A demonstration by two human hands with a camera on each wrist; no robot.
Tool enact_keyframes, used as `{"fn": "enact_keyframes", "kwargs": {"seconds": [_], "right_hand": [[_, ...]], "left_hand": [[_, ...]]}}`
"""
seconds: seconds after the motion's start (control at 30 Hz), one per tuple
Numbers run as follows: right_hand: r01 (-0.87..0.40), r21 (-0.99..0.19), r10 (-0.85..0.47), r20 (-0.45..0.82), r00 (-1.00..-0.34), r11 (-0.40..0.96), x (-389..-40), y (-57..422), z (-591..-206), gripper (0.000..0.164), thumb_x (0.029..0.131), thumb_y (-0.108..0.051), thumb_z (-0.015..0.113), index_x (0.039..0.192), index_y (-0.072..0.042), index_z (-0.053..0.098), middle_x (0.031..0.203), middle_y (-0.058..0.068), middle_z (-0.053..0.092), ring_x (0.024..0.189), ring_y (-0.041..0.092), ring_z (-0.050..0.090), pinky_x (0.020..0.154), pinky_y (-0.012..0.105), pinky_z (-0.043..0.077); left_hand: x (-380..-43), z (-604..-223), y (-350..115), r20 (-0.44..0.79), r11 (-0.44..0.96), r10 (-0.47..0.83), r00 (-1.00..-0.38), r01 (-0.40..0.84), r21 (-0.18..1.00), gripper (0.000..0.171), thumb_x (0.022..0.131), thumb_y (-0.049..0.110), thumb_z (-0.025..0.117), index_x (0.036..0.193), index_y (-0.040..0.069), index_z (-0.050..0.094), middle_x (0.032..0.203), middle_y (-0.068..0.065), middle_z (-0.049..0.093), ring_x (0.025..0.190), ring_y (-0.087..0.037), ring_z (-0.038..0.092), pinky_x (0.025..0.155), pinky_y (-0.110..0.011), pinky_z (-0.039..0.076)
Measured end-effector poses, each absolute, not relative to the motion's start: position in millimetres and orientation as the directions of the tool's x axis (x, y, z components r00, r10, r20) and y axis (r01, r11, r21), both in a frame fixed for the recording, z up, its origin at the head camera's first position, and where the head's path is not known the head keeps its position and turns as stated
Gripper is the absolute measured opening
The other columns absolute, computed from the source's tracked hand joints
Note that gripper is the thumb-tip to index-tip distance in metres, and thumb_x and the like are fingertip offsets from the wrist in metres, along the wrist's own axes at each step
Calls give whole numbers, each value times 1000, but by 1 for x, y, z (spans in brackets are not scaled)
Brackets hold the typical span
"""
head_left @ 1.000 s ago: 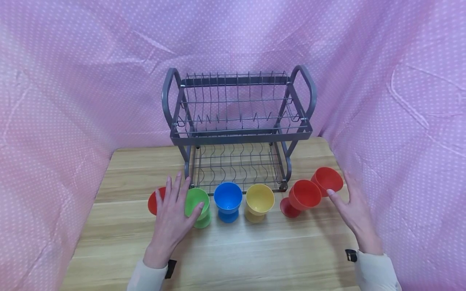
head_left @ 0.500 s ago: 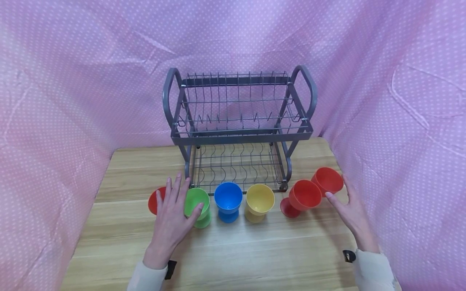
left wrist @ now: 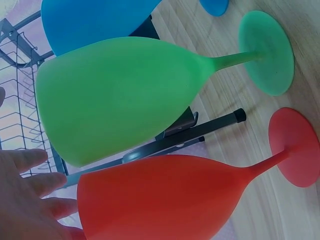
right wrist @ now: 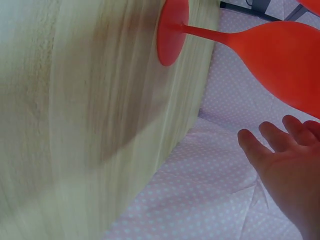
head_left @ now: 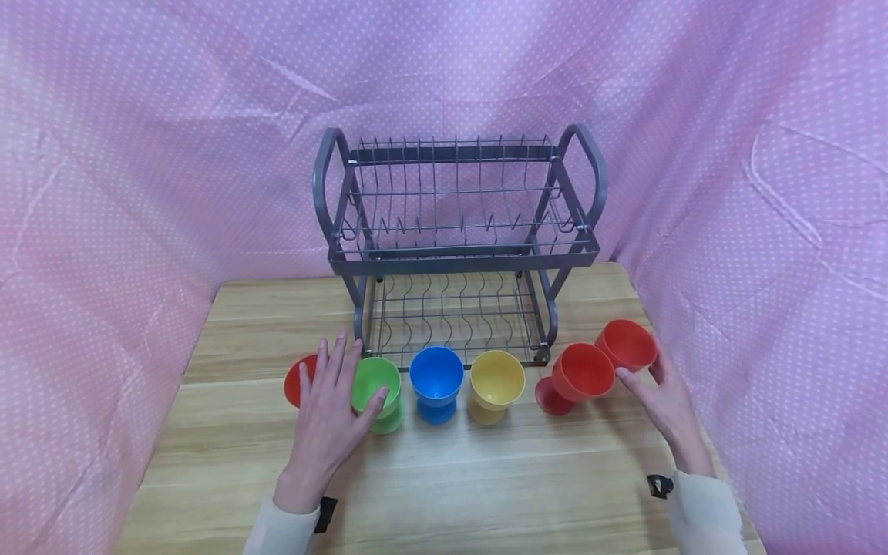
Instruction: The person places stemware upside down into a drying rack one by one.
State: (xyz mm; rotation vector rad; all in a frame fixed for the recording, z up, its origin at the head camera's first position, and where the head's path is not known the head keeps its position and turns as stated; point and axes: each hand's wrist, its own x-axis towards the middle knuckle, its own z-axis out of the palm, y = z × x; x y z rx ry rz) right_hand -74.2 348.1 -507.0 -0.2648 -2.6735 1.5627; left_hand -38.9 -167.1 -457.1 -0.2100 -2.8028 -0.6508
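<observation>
My left hand (head_left: pixel 326 424) is spread with straight fingers above a red goblet (head_left: pixel 296 383) and a green goblet (head_left: pixel 377 376). In the left wrist view its fingers lie beside the rims of the red goblet (left wrist: pixel 165 195) and the green goblet (left wrist: pixel 120 95), gripping neither. At the far right, my right hand (head_left: pixel 666 405) is around the near right side of another red goblet (head_left: pixel 627 344), thumb and fingers apart. The right wrist view has relaxed fingers close to that goblet's bowl (right wrist: pixel 285 60); contact cannot be told. A further red goblet (head_left: pixel 581 371) stands just left of it.
Between the hands stand a blue goblet (head_left: pixel 435 378) and a yellow goblet (head_left: pixel 496 379). Behind the row rises a grey two-tier dish rack (head_left: pixel 465 266). A pink dotted cloth (head_left: pixel 444 69) surrounds the wooden table (head_left: pixel 479 493) at the back and sides.
My right hand has moved slightly left, closer to the far-right red goblet, with its thumb now nearer the bowl. The left hand and the goblets stay practically in place.
</observation>
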Motion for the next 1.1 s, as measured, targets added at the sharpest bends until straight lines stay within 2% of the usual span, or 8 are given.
{"fn": "enact_keyframes", "kwargs": {"seconds": [0.07, 0.17, 0.3, 0.43, 0.63, 0.9, 1.1], "right_hand": [[137, -868, 164, -66, -984, 478, -75, 349, -510, 95, 98, -34, 71, 168, -26, 8, 169, 18, 24, 152, 47, 26, 114, 67, 33], [116, -875, 156, -48, -987, 470, -77, 350, -518, 90, 98, -31, 72, 167, -28, 15, 165, 18, 32, 150, 45, 32, 112, 41, 46], [48, -888, 137, 17, -990, 457, -79, 352, -528, 85, 97, -23, 73, 166, -26, 23, 159, 15, 41, 146, 37, 41, 99, 12, 46], [-1, -912, 112, 52, -992, 411, -79, 352, -534, 80, 97, -16, 73, 163, -24, 29, 154, 8, 46, 142, 21, 46, 98, 9, 45], [-28, -940, 92, 63, -994, 341, -81, 354, -542, 75, 96, -9, 73, 160, -20, 35, 141, -10, 53, 126, -2, 51, 95, 9, 46], [-33, -938, 83, 66, -994, 345, -81, 355, -546, 72, 97, -11, 72, 159, -19, 36, 138, -14, 53, 121, -4, 52, 91, 10, 50], [-33, -969, 130, 67, -989, 247, -77, 355, -537, 73, 95, -2, 71, 158, -19, 39, 136, -14, 55, 120, -3, 54, 90, 10, 51]], "left_hand": [[-39, -457, -167, 281, 889, 81, -956, 197, 413, 85, 89, 49, 72, 156, 6, 44, 166, -20, 30, 154, -47, 18, 117, -75, 14], [-39, -458, -168, 283, 888, 81, -956, 198, 414, 84, 89, 49, 72, 156, 6, 44, 166, -21, 31, 154, -47, 19, 117, -75, 14], [-39, -458, -168, 287, 888, 81, -955, 200, 414, 84, 89, 48, 72, 155, 6, 45, 165, -21, 31, 154, -47, 19, 118, -75, 14], [-39, -459, -168, 291, 888, 80, -953, 200, 413, 84, 89, 49, 72, 155, 6, 45, 166, -21, 31, 154, -47, 19, 118, -75, 14], [-38, -461, -169, 297, 887, 82, -951, 206, 414, 83, 89, 49, 71, 155, 6, 45, 167, -18, 29, 154, -47, 19, 117, -75, 15], [-38, -462, -170, 314, 887, 83, -946, 213, 410, 82, 88, 47, 72, 154, 5, 46, 166, -19, 30, 154, -46, 19, 117, -76, 16], [-37, -462, -170, 314, 887, 80, -946, 211, 410, 82, 88, 48, 72, 154, 5, 46, 166, -20, 31, 154, -46, 19, 117, -76, 16]]}}
